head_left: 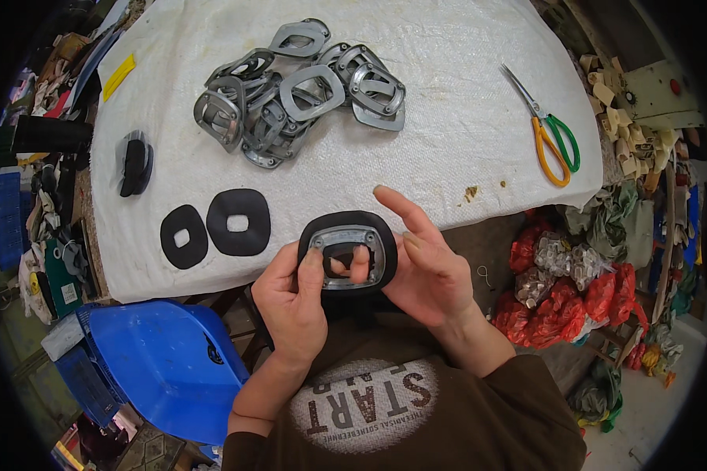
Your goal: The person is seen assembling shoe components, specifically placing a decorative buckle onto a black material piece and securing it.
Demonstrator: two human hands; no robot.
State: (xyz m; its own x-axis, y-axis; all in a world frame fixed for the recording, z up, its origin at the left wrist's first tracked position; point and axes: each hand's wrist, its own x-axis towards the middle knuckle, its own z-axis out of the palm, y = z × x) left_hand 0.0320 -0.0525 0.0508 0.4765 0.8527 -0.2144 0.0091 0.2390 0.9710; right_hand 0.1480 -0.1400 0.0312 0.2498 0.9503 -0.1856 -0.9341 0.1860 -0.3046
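Close to my body, over the table's near edge, I hold a grey metal frame (340, 235) set against a black foam pad (314, 228). My left hand (292, 306) grips its left side, the thumb pressed on the metal. Fingertips show in the central hole; whose they are I cannot tell. At the right side of the pad is my right hand (432, 275), its index finger and thumb spread apart. Its other fingers are partly hidden. On the table to the left lie two flat black foam pads (184, 255) with square holes.
Grey metal frames (267, 129) are heaped on the white-covered table (448, 102). Scissors (548, 141) with orange and green handles lie at the right. A dark object in clear plastic (136, 165) sits at the left. Below are a blue plastic chair (161, 361) and red bags (554, 314).
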